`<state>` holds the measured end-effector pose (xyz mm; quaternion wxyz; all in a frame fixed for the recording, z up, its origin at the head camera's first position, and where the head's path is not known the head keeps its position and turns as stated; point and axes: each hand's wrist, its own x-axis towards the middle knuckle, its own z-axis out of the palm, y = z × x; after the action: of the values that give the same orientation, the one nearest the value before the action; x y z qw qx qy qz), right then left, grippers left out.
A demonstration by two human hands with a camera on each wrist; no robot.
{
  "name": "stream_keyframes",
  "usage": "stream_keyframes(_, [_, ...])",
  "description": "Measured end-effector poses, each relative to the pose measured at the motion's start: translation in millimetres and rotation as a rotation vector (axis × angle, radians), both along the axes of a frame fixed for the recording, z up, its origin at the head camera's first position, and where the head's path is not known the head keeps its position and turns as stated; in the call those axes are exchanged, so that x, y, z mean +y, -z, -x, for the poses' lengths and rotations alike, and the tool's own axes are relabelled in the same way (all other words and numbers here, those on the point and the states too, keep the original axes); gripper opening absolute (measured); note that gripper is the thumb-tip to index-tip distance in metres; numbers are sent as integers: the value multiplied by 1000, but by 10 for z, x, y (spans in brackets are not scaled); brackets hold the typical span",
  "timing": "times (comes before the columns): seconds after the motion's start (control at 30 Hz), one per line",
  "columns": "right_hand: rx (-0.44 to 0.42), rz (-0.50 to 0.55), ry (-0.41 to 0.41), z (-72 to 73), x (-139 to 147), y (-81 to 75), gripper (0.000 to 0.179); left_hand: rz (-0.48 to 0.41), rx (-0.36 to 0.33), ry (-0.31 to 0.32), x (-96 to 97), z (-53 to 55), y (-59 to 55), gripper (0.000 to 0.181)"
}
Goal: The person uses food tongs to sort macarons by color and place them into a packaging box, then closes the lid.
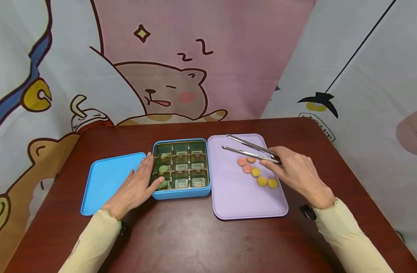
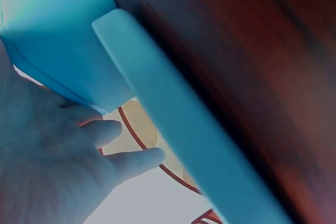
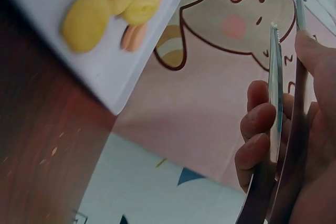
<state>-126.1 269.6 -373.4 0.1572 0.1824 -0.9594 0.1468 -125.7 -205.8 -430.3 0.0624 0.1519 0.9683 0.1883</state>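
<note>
My right hand (image 1: 298, 172) grips metal tongs (image 1: 247, 144), their arms spread and nothing between the tips, above the far part of a lilac tray (image 1: 235, 201). Below the tongs lie three pink macarons (image 1: 247, 168) and three yellow macarons (image 1: 262, 181), grouped on that tray. My left hand (image 1: 135, 191), fingers extended, rests along the left side of a blue box (image 1: 181, 194), its thumb over the near left corner. Inside the box, a clear insert has several square compartments. Three green macarons (image 1: 163, 169) sit in its left column, the nearest partly hidden by the thumb.
A flat blue lid (image 1: 109, 178) lies on the brown table (image 1: 181, 242) at the left, partly under my left forearm and hand in the head view. The box and tray stand side by side. A cartoon-printed cloth (image 1: 235, 57) hangs behind the table.
</note>
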Motion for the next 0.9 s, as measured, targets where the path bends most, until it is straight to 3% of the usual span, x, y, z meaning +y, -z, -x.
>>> stream_keyframes(0.5, [-56, -59, 90, -83, 499, 98, 48, 18, -3, 11, 4, 5, -3, 90])
stream_keyframes(0.9, [-96, -147, 122, -59, 672, 160, 50, 24, -15, 5, 8, 11, -10, 90])
